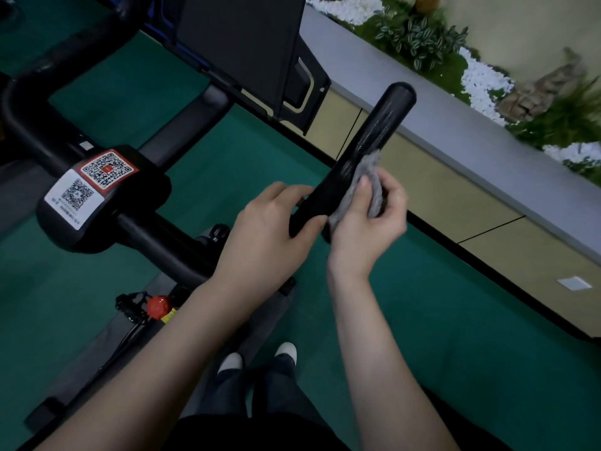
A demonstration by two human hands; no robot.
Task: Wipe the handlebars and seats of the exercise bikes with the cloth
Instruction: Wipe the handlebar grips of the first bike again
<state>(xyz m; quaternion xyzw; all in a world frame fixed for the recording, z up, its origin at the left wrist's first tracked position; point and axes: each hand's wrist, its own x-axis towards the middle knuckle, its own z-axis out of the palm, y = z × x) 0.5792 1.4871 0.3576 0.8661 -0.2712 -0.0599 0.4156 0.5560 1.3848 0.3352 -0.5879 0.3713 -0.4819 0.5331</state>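
Two hands meet on our black padded handlebar tube [364,148], its rounded far end free above green carpet [240,151]. Our left hand [270,229] wraps its near end; our right hand [364,222] pinches the fuzzy grey cloth [369,177] against its right side.

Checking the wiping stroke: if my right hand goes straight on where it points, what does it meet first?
The right hand meets the handlebar grip at once, through the cloth it pinches; they seem to touch.

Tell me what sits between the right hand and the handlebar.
The grey cloth, pinched in the right hand and pressed against the handlebar, as the head view shows.
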